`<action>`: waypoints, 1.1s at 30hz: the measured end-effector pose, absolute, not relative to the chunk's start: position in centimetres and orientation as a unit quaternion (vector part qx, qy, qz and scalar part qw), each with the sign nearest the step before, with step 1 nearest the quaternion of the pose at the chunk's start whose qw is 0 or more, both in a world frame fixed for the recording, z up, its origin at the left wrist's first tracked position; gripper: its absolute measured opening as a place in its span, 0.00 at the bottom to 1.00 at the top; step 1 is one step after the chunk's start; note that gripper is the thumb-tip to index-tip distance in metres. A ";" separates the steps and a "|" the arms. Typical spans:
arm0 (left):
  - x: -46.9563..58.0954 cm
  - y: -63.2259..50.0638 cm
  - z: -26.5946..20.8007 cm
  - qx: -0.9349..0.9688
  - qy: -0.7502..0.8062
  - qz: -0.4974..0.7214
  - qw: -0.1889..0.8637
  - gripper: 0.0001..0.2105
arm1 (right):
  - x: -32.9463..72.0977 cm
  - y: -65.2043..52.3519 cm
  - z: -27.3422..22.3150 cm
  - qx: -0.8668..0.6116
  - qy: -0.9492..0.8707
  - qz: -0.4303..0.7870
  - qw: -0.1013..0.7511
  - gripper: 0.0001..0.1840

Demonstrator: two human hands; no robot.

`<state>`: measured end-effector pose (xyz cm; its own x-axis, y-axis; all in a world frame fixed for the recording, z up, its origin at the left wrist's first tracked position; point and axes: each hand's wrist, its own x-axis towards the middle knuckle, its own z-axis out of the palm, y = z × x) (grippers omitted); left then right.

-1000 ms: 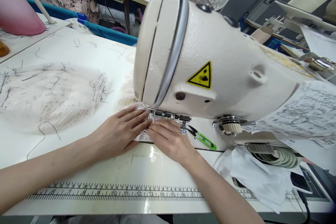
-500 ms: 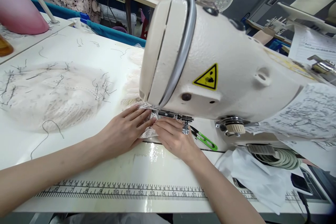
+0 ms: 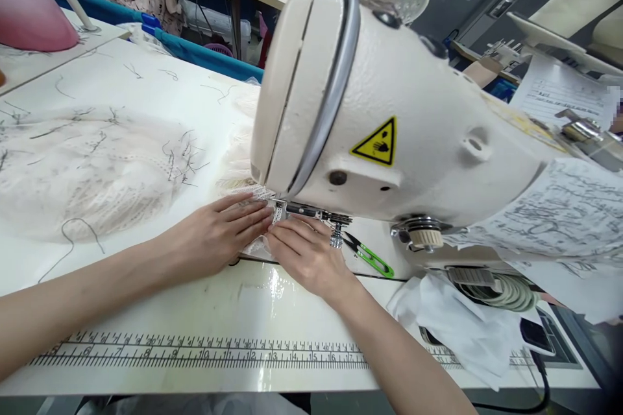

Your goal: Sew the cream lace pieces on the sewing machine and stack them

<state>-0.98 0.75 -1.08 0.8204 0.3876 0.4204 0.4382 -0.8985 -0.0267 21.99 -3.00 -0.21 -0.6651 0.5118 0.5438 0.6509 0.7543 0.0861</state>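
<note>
My left hand [image 3: 217, 233] lies flat with fingers stretched out over pale lace fabric [image 3: 260, 192], left of the needle area. My right hand [image 3: 309, 256] is just in front of the presser foot, fingers together and bent at the fabric's near edge; its thumb is hidden. The fingertips of both hands nearly meet. Above them looms the white sewing machine head [image 3: 335, 97], which hides the needle. Green-handled thread snips [image 3: 372, 256] lie on the machine bed, right of my right hand.
A pile of sheer pale pieces with dark thread ends [image 3: 107, 175] spreads on the left. A printed ruler strip [image 3: 209, 353] runs along the front edge. White cloth [image 3: 457, 324], a phone [image 3: 537, 337] and a coiled hose [image 3: 511, 292] are at right.
The view has shifted slightly to the right. My right hand has slid a little left toward my left hand, and less of the fabric shows between them.
</note>
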 end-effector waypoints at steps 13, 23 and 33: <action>-1.1 1.7 0.1 -0.960 -0.195 -0.180 0.092 0.23 | 20.7 -3.0 0.0 -0.343 -0.891 -0.180 0.235 0.09; -1.0 1.4 -0.4 -0.951 -0.220 -0.192 0.097 0.20 | 20.4 -3.0 0.1 -0.332 -0.890 -0.192 0.245 0.12; -0.3 0.6 0.3 -0.945 -0.243 -0.181 0.124 0.19 | 20.7 -3.4 0.1 -0.365 -0.886 -0.164 0.236 0.09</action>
<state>-0.27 0.64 0.29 0.8164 0.4135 0.4031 0.5036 -0.8514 -0.1466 20.67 -3.37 0.05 -0.6221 0.5697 0.5370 0.7242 0.6794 0.1183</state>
